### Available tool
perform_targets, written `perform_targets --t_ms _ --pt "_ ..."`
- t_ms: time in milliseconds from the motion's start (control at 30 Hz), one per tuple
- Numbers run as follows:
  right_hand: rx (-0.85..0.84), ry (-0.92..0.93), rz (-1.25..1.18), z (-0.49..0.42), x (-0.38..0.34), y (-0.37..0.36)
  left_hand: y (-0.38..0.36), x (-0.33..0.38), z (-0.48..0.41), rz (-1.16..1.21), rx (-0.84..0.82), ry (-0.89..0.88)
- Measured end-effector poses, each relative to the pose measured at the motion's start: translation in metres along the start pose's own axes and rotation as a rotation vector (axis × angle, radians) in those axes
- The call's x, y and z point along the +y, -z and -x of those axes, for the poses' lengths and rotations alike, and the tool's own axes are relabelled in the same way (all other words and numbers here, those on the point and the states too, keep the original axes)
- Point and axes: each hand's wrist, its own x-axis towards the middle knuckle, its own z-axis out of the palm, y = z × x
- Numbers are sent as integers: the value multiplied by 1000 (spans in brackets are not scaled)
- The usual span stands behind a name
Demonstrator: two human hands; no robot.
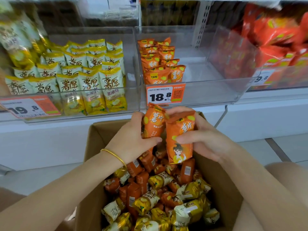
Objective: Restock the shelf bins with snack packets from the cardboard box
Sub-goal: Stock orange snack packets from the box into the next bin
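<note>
My left hand [133,139] grips an orange snack packet [153,121] and my right hand [205,139] grips a second orange packet [180,139], both held upright side by side above the far end of the open cardboard box [93,144]. The box holds several loose orange and yellow packets [158,194]. Straight above the hands is a clear shelf bin [208,87] with a few rows of orange packets [160,62] at its left side and bare floor to the right; an 18.8 price tag [165,95] hangs on its front.
Left of it, a clear bin [130,100] is packed with yellow-and-white packets [83,77] behind a 19.8 tag. Further right, a bin of red packets [275,47]. White shelf base and tiled floor [283,147] lie beyond the box. My knees flank the box.
</note>
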Motion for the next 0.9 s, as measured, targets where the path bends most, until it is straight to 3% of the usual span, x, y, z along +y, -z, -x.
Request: perform_targets --t_ms 133,267,367,433,600,700,800,900 --pt "-14 102 139 -4 -47 6 6 42 -24 -45 77 -181" --pt "40 253 201 -12 -103 30 29 73 -69 -44 7 -354" --pt "117 323 331 -29 -138 55 48 79 -99 -293 245 -414" --pt "140 289 453 -46 -150 68 54 79 -114 -510 298 -404" --pt "-5 59 696 -78 -152 80 50 77 -126 -837 144 -271" --pt "-108 -68 726 -87 -146 80 51 73 -124 -857 153 -283" --pt "-78 -122 687 -92 -138 81 51 71 -126 -865 151 -272" --pt "-37 -125 628 -92 -133 84 52 76 -131 -644 216 -295"
